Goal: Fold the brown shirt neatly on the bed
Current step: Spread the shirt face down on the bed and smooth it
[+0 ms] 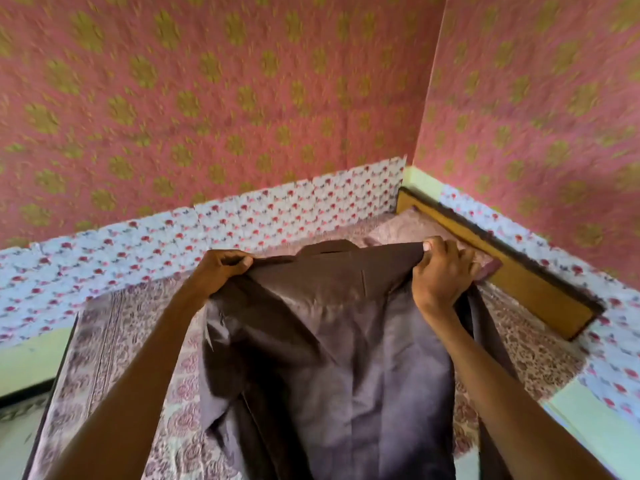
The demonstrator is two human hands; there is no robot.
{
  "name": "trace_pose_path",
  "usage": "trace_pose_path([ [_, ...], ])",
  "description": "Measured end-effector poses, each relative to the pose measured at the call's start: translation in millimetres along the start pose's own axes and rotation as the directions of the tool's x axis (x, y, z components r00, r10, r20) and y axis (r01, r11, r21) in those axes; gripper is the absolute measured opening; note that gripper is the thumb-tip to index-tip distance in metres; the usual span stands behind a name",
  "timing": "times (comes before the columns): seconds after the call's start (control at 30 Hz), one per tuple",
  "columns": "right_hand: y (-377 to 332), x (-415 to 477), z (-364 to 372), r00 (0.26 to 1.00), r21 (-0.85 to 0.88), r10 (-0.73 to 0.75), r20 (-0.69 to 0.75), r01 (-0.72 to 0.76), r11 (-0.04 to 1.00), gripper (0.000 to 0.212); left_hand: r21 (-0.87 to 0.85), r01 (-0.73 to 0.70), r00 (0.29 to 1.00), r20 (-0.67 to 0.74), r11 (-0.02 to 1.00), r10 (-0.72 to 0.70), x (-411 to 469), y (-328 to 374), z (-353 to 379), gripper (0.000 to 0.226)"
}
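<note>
Hands: 2, both raised.
Left hand [221, 271]: 1 shoulder pinched.
Right hand [443, 271]: other shoulder gripped.
Brown shirt [332, 341]: 1, hung between hands.
Bed [114, 341]: 1, below.

The shirt [329, 341] hangs in front of you and hides the middle of the bed [121, 358]. Left of it you have a broad open strip of bed. The far wall [207, 98] closes the bed's far edge. On your right only a narrow strip is free: the headboard [519, 275] runs just beside your right hand [443, 271], with the side wall [536, 116] behind it.
</note>
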State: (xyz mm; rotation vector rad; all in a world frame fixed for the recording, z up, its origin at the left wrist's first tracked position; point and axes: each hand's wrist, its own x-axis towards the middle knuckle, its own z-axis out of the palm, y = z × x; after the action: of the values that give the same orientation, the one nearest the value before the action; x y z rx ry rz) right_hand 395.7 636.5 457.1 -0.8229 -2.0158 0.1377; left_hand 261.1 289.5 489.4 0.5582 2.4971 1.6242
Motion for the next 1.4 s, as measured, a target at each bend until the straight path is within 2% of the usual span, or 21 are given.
trace_pose_path([
  [0.07, 3, -18, 39, 0.985, -0.050, -0.012, 0.170, 0.021, 0.999, 0.025, -0.002, 0.058, 0.998, 0.004, 0.998, -0.058, 22, -44, 9, 0.034],
  [0.13, 5, -33, 73, 0.956, -0.054, -0.007, 0.294, 0.024, 0.998, 0.030, -0.149, 0.156, 0.979, -0.111, 0.976, -0.173, 38, -85, 22, 0.017],
  [0.2, 6, -45, 112, 0.947, -0.012, 0.007, 0.322, -0.003, 1.000, 0.031, -0.293, 0.225, 0.935, -0.203, 0.929, -0.291, 54, -124, 36, 0.012],
  [0.27, 5, -58, 153, 0.952, 0.090, 0.051, 0.303, -0.082, 0.993, 0.031, -0.225, 0.239, 0.924, -0.246, 0.944, -0.293, 75, -167, 48, 0.016],
  [0.33, 4, -72, 203, 0.957, 0.179, 0.087, 0.277, -0.141, 0.974, 0.030, -0.123, 0.271, 0.938, -0.190, 0.955, -0.290, 101, -216, 59, 0.014],
  [0.43, 7, -97, 277, 0.937, 0.153, 0.109, 0.332, -0.167, 0.974, 0.028, -0.018, 0.385, 0.918, -0.092, 0.923, -0.385, 134, -297, 77, 0.009],
  [0.5, 22, -123, 337, 0.908, 0.123, 0.064, 0.414, -0.125, 0.984, 0.026, 0.044, 0.430, 0.902, -0.056, 0.902, -0.428, 152, -343, 95, 0.011],
  [0.57, 41, -155, 399, 0.869, 0.099, 0.036, 0.494, -0.097, 0.990, 0.026, 0.063, 0.472, 0.881, 0.012, 0.880, -0.473, 171, -388, 117, 0.009],
  [0.63, 57, -183, 451, 0.847, 0.078, 0.044, 0.530, -0.101, 0.992, 0.027, 0.059, 0.481, 0.876, 0.015, 0.875, -0.482, 189, -428, 140, 0.011],
  [0.7, 66, -203, 502, 0.851, 0.086, 0.056, 0.521, -0.118, 0.989, 0.029, 0.039, 0.493, 0.869, -0.047, 0.869, -0.492, 212, -469, 162, 0.012],
  [0.8, 66, -204, 569, 0.903, 0.155, 0.040, 0.428, -0.117, 0.981, 0.029, -0.059, 0.522, 0.821, -0.235, 0.851, -0.520, 259, -518, 181, 0.013],
  [0.87, 59, -197, 609, 0.935, 0.220, 0.049, 0.352, -0.134, 0.966, 0.029, -0.014, 0.485, 0.786, -0.431, 0.874, -0.443, 289, -532, 188, 0.012],
  [0.93, 55, -195, 645, 0.932, 0.207, 0.077, 0.354, -0.158, 0.965, 0.029, 0.038, 0.463, 0.760, -0.532, 0.886, -0.374, 311, -553, 194, 0.015],
  [1.0, 56, -204, 678, 0.860, 0.054, 0.088, 0.502, -0.133, 0.990, 0.029, 0.075, 0.508, 0.786, -0.448, 0.858, -0.427, 325, -596, 202, 0.018],
  [1.07, 64, -216, 701, 0.716, -0.110, 0.131, 0.686, -0.075, 0.991, 0.028, 0.125, 0.588, 0.794, -0.279, 0.799, -0.540, 329, -651, 211, 0.027],
  [1.13, 70, -224, 713, 0.602, -0.213, 0.211, 0.770, -0.069, 0.975, 0.027, 0.279, 0.638, 0.770, -0.221, 0.718, -0.599, 330, -657, 219, 0.027],
  [1.2, 69, -227, 719, 0.599, -0.251, 0.210, 0.773, -0.016, 0.968, 0.024, 0.388, 0.650, 0.759, -0.283, 0.654, -0.587, 340, -625, 230, 0.032],
  [1.27, 61, -229, 725, 0.627, -0.164, 0.088, 0.774, 0.065, 0.984, 0.022, 0.541, 0.589, 0.800, -0.286, 0.600, -0.528, 352, -613, 238, 0.043],
  [1.3, 56, -228, 729, 0.604, -0.086, 0.008, 0.797, 0.101, 0.991, 0.027, 0.583, 0.542, 0.825, -0.230, 0.605, -0.516, 360, -611, 243, 0.046],
  [1.4, 32, -220, 741, 0.406, 0.112, -0.176, 0.897, 0.176, 0.978, 0.044, 0.622, 0.478, 0.784, 0.016, 0.621, -0.620, 394, -606, 252, 0.067],
])
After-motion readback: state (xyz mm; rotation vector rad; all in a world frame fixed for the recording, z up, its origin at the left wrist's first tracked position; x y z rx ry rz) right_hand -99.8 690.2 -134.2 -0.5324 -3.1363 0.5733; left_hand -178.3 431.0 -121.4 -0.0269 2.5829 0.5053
